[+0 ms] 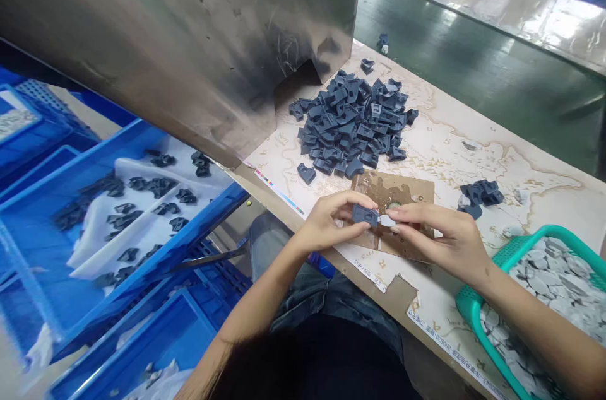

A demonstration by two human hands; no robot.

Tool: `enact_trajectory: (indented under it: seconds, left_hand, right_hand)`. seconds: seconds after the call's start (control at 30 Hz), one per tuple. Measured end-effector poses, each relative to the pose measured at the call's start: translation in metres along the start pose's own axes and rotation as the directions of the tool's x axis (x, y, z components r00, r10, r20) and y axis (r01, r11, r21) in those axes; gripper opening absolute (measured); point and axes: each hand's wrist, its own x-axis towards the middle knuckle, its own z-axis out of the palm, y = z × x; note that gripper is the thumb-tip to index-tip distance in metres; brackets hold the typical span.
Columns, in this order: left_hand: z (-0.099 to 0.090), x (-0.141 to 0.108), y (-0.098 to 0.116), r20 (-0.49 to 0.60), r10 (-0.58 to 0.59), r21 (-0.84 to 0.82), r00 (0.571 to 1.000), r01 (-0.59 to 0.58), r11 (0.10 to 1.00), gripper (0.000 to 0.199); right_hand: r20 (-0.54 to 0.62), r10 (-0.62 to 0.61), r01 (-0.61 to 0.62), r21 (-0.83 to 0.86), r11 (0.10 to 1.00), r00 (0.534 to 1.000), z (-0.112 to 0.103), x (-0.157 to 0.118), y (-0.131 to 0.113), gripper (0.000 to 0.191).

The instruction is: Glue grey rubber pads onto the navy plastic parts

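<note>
My left hand (334, 218) pinches a dark grey-blue plastic part (364, 216) between thumb and fingers. From the other side, my right hand (442, 233) grips a small white oval piece (387, 221), its edge right at the end of the dark part. Whether the two are joined I cannot tell. Both hands are above a brown cardboard sheet (419, 188) with wet-looking stains. Beyond them lies a large heap of similar dark parts (353, 119). A green basket (534, 237) full of white pieces stands by my right forearm.
A few dark parts (480, 193) lie in a small group at the right. Left of the table, a blue crate (28, 223) holds dark parts on white sheets. A metal panel (189, 40) rises at the far left. Behind the table runs a green belt (473, 65).
</note>
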Motion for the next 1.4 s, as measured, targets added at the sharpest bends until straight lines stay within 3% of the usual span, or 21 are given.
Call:
enact_trajectory:
  seconds: [0.3, 0.5, 0.63, 0.77, 0.87, 0.93, 0.97, 1.03, 1.07, 1.17, 1.27, 1.33, 1.4]
  left_hand:
    - [0.002, 0.000, 0.004, 0.022, -0.049, 0.032, 0.999, 0.048, 0.998, 0.018]
    - [0.004, 0.002, 0.001, 0.007, -0.076, 0.058, 0.997, 0.076, 0.995, 0.019]
    - [0.008, 0.002, 0.000, 0.001, -0.024, 0.150, 1.000, 0.024, 0.988, 0.020]
    - [0.008, 0.002, 0.004, 0.033, 0.160, 0.297, 0.987, -0.163, 0.941, 0.033]
    - [-0.004, 0.001, 0.007, -0.051, 0.363, 0.566, 0.930, -0.273, 0.778, 0.037]
    - [-0.018, -0.001, 0.005, -0.195, 0.459, 0.774, 0.867, -0.151, 0.614, 0.027]
    - [-0.025, -0.001, 0.004, -0.277, 0.483, 0.836, 0.831, -0.040, 0.548, 0.024]
    - [-0.037, -0.001, 0.000, -0.409, 0.476, 0.865, 0.779, 0.165, 0.474, 0.029]
    - [-0.040, 0.000, -0.002, -0.442, 0.449, 0.861, 0.777, 0.227, 0.454, 0.037]
    - [-0.042, 0.001, -0.006, -0.449, 0.341, 0.869, 0.826, 0.315, 0.381, 0.057]
    - [-0.037, 0.002, -0.009, -0.471, 0.296, 0.874, 0.831, 0.393, 0.286, 0.054]
    - [-0.035, 0.001, -0.012, -0.478, 0.310, 0.874, 0.822, 0.410, 0.261, 0.045]
    - [-0.036, 0.000, -0.016, -0.460, 0.337, 0.883, 0.821, 0.381, 0.276, 0.037]
  right_hand:
    - [-0.017, -0.178, 0.176, -0.065, 0.982, 0.984, 0.007, -0.003, 0.002, 0.013]
    - [-0.026, -0.216, 0.210, -0.143, 0.967, 0.976, 0.008, -0.003, 0.002, 0.012]
    - [0.015, -0.206, 0.205, -0.160, 0.966, 0.979, 0.007, -0.001, 0.001, 0.013]
    - [0.062, -0.093, 0.103, -0.190, 0.976, 0.994, -0.012, 0.002, -0.005, 0.013]
    - [0.035, 0.176, -0.159, -0.284, 0.945, 0.984, -0.042, 0.014, 0.002, 0.010]
    - [-0.085, 0.455, -0.448, -0.404, 0.798, 0.886, -0.068, 0.028, 0.017, 0.009]
    - [-0.182, 0.575, -0.588, -0.449, 0.673, 0.797, -0.081, 0.037, 0.028, 0.011]
    - [-0.337, 0.644, -0.715, -0.473, 0.514, 0.686, -0.105, 0.052, 0.054, 0.014]
    - [-0.391, 0.654, -0.751, -0.473, 0.461, 0.647, -0.115, 0.058, 0.068, 0.015]
    - [-0.499, 0.691, -0.836, -0.460, 0.299, 0.522, -0.141, 0.067, 0.105, 0.014]
    - [-0.555, 0.720, -0.878, -0.451, 0.159, 0.415, -0.160, 0.065, 0.130, 0.012]
    - [-0.570, 0.734, -0.887, -0.450, 0.098, 0.370, -0.170, 0.060, 0.141, 0.011]
    - [-0.573, 0.737, -0.887, -0.456, 0.077, 0.358, -0.178, 0.049, 0.150, 0.011]
